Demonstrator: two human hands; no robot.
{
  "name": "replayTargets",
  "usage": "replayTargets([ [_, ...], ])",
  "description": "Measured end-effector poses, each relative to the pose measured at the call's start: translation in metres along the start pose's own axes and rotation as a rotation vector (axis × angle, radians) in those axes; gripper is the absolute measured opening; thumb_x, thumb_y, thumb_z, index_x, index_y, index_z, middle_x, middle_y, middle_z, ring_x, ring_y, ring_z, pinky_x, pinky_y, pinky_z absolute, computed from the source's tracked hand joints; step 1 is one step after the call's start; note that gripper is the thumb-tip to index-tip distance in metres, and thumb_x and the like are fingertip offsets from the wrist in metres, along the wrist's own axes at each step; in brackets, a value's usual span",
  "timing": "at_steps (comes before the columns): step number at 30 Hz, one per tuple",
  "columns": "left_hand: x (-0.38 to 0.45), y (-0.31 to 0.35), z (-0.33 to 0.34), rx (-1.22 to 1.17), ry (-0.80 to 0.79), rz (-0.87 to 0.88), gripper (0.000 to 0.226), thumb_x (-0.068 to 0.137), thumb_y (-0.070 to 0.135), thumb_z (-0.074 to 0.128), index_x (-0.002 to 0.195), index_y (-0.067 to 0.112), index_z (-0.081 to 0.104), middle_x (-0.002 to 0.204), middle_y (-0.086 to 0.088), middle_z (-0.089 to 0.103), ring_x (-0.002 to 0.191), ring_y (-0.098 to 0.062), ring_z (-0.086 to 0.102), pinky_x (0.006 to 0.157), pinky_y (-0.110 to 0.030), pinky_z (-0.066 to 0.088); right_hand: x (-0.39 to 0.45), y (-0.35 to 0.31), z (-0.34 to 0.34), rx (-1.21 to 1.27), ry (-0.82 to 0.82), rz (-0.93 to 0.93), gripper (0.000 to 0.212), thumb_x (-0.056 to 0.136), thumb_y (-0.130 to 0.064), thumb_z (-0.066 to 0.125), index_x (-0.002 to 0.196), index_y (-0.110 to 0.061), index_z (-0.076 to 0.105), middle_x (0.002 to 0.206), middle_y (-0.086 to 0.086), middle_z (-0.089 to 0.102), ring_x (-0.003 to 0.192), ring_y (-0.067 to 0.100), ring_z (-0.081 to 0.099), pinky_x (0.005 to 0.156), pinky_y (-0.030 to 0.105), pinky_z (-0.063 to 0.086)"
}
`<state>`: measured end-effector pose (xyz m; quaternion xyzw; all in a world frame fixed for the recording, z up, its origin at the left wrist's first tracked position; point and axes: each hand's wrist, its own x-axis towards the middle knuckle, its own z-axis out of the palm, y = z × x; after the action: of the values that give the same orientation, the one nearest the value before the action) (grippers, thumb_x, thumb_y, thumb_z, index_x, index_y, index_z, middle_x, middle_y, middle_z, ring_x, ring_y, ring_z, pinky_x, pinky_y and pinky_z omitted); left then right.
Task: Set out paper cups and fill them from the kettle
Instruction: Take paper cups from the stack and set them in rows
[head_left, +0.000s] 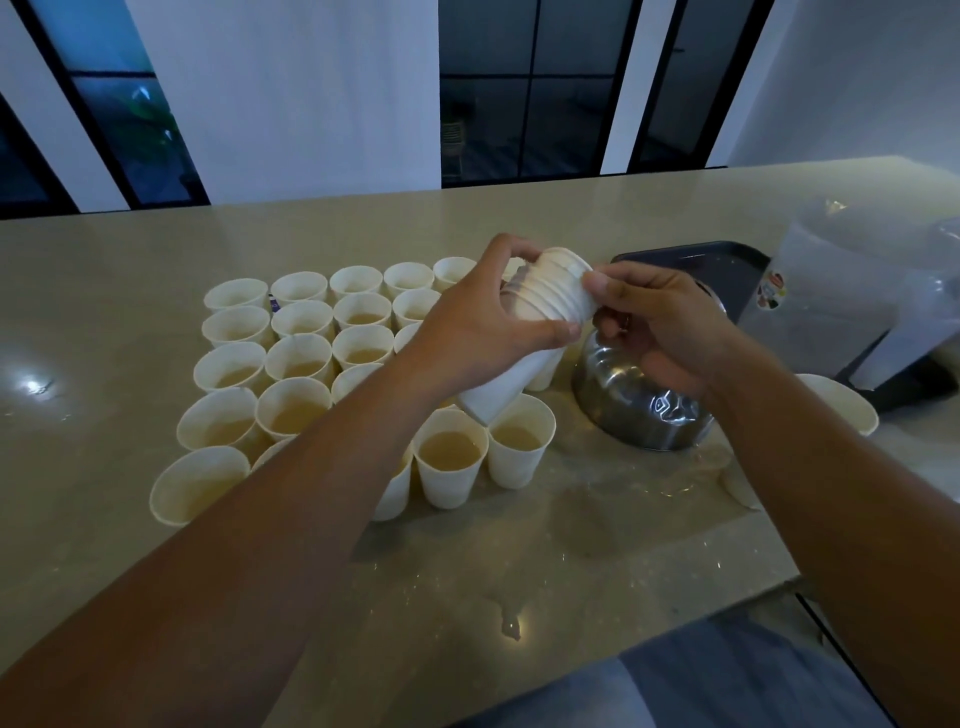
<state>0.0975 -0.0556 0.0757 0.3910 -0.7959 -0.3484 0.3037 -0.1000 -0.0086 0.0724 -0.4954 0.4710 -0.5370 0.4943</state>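
Observation:
My left hand (483, 322) grips a tilted stack of nested white paper cups (540, 296) above the counter. My right hand (660, 322) pinches the rim of the topmost cup in that stack. Below and to the left, several white paper cups (301, 353) stand in rows on the beige counter (519, 561); most hold a pale brown drink. A shiny steel kettle (628, 405) sits just right of the rows, partly hidden under my right hand.
A dark tray (691, 260) lies behind the kettle. A translucent plastic jug (862, 291) stands at the far right, with another paper cup (847, 405) in front of it. Liquid is spilled on the counter near the kettle and front edge (511, 623).

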Motion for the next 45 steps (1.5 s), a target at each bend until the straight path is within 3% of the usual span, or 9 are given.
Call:
replayTargets([
  [5, -0.002, 0.002, -0.006, 0.089, -0.1, 0.029, 0.08, 0.076, 0.035, 0.083, 0.132, 0.044, 0.026, 0.114, 0.008, 0.046, 0.08, -0.007, 0.054, 0.058, -0.011, 0.043, -0.001, 0.003, 0.0, -0.059, -0.009, -0.016, 0.016, 0.093, -0.016, 0.062, 0.087, -0.016, 0.078, 0.074, 0.002, 0.06, 0.062, 0.013, 0.047, 0.056, 0.022, 0.043],
  [13, 0.0, 0.007, -0.012, 0.146, -0.112, 0.027, 0.08, 0.072, 0.036, 0.086, 0.123, 0.044, 0.025, 0.103, 0.011, 0.048, 0.077, -0.005, 0.057, 0.053, -0.005, 0.044, 0.003, -0.005, 0.004, -0.225, 0.096, -0.129, 0.01, 0.087, -0.02, 0.07, 0.09, -0.016, 0.079, 0.067, 0.008, 0.054, 0.06, 0.017, 0.039, 0.052, 0.022, 0.036],
  [17, -0.003, 0.006, -0.018, 0.173, -0.136, 0.016, 0.079, 0.072, 0.034, 0.086, 0.121, 0.041, 0.025, 0.092, 0.016, 0.048, 0.076, -0.007, 0.057, 0.049, -0.005, 0.041, 0.006, -0.013, 0.003, -0.202, 0.303, -0.24, 0.011, 0.092, -0.023, 0.067, 0.087, -0.023, 0.077, 0.069, 0.001, 0.058, 0.058, 0.011, 0.043, 0.05, 0.02, 0.039],
  [21, -0.005, 0.0, -0.022, 0.131, -0.039, -0.03, 0.079, 0.074, 0.038, 0.084, 0.126, 0.04, 0.025, 0.106, 0.008, 0.05, 0.077, -0.008, 0.058, 0.054, -0.009, 0.043, 0.005, -0.019, -0.006, -0.413, 0.549, -0.365, 0.007, 0.094, -0.027, 0.066, 0.097, -0.027, 0.072, 0.082, -0.012, 0.067, 0.075, 0.006, 0.061, 0.071, 0.022, 0.052],
  [25, -0.004, -0.002, -0.026, 0.024, 0.095, -0.088, 0.075, 0.08, 0.044, 0.077, 0.133, 0.042, 0.024, 0.116, 0.005, 0.046, 0.077, -0.007, 0.055, 0.054, -0.012, 0.042, -0.001, 0.003, -0.008, -0.65, 0.453, -0.261, 0.011, 0.087, -0.029, 0.073, 0.092, -0.038, 0.069, 0.083, -0.019, 0.069, 0.069, -0.005, 0.063, 0.064, 0.009, 0.048],
  [29, -0.006, -0.004, -0.022, -0.025, 0.149, -0.106, 0.072, 0.081, 0.047, 0.075, 0.133, 0.042, 0.026, 0.119, 0.005, 0.047, 0.079, -0.007, 0.055, 0.056, -0.015, 0.042, -0.012, 0.033, -0.013, -0.712, 0.353, -0.115, 0.013, 0.084, -0.027, 0.075, 0.093, -0.035, 0.071, 0.09, -0.01, 0.07, 0.077, 0.011, 0.065, 0.07, 0.026, 0.053],
  [36, -0.009, -0.002, -0.018, -0.091, 0.199, -0.133, 0.073, 0.081, 0.046, 0.075, 0.135, 0.04, 0.026, 0.12, 0.005, 0.048, 0.083, -0.008, 0.057, 0.059, -0.016, 0.046, -0.019, 0.066, -0.01, -0.877, 0.223, 0.0, 0.018, 0.08, -0.026, 0.08, 0.097, -0.027, 0.076, 0.084, -0.022, 0.062, 0.073, -0.016, 0.057, 0.063, 0.002, 0.041],
  [39, -0.011, -0.002, -0.016, -0.1, 0.195, -0.142, 0.073, 0.081, 0.046, 0.076, 0.135, 0.041, 0.026, 0.118, 0.006, 0.048, 0.082, -0.007, 0.057, 0.056, -0.013, 0.044, -0.017, 0.077, -0.008, -0.929, 0.164, 0.055, 0.018, 0.08, -0.028, 0.08, 0.098, -0.027, 0.078, 0.087, -0.015, 0.067, 0.076, -0.006, 0.058, 0.07, 0.011, 0.045],
  [45, -0.011, -0.002, -0.014, -0.09, 0.188, -0.148, 0.073, 0.081, 0.046, 0.076, 0.134, 0.042, 0.026, 0.12, 0.007, 0.047, 0.082, -0.008, 0.056, 0.058, -0.014, 0.044, -0.011, 0.083, -0.009, -0.968, 0.147, 0.11, 0.02, 0.081, -0.031, 0.079, 0.101, -0.028, 0.077, 0.095, -0.009, 0.069, 0.081, 0.002, 0.06, 0.066, 0.01, 0.042],
])
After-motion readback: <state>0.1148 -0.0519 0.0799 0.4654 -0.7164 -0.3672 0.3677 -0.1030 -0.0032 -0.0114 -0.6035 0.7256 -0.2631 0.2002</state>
